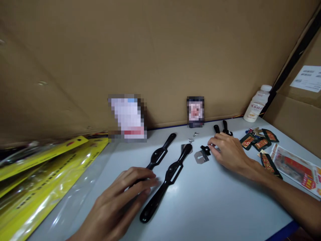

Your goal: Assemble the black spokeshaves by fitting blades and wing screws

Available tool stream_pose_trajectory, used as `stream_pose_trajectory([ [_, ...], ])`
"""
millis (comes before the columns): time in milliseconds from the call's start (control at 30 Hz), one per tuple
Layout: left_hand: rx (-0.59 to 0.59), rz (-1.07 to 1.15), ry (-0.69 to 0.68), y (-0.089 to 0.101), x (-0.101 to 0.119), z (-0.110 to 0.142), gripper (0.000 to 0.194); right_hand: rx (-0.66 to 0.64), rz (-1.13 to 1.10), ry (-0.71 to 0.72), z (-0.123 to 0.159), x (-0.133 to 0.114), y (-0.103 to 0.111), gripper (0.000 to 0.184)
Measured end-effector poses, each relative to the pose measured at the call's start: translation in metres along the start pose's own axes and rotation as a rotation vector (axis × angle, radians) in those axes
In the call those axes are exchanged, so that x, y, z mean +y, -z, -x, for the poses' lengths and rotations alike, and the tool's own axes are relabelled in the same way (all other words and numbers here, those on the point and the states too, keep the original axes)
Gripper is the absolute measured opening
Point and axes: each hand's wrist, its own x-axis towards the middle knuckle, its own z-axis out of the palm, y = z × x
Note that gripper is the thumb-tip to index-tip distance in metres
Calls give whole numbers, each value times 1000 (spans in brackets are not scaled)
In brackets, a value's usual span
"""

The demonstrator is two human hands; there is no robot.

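Observation:
Two black spokeshave bodies lie slanting on the table: a nearer one [171, 172] and a farther-left one [156, 155]. My left hand [127, 190] lies over the lower handle of the left one, fingers loosely stretched and a little apart. At the right, my right hand [227, 149] has its fingertips curled together at the edge of a small black cap piece [205, 149]. A grey slotted blade [201, 158] lies against that cap. Another metal plate [186, 148] is partly covered by the nearer spokeshave's handle. Two small screws [193, 137] sit just behind.
Yellow-carded clear packages [62, 174] cover the left side. Two blurred-out items, a larger one [129, 117] and a smaller one [195, 112], lean on the cardboard wall. Black handles [225, 126] show behind my right hand. Farther right are a bottle [257, 103], keys, dark packets [262, 142] and a plastic packet [296, 165].

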Motion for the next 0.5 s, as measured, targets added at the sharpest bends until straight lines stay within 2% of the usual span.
stream_pose_trajectory([
  [100,9,24,42,2,0,-4,26,-13,-28,78,4,-5,1,21],
  [233,33,44,71,3,-2,-7,24,-58,-93,219,11,-14,1,30],
  [400,60,14,99,2,-6,-9,25,-54,-81,291,16,-17,-2,33],
  [500,62,20,101,2,-7,-10,26,-35,-67,276,15,-14,-5,34],
])
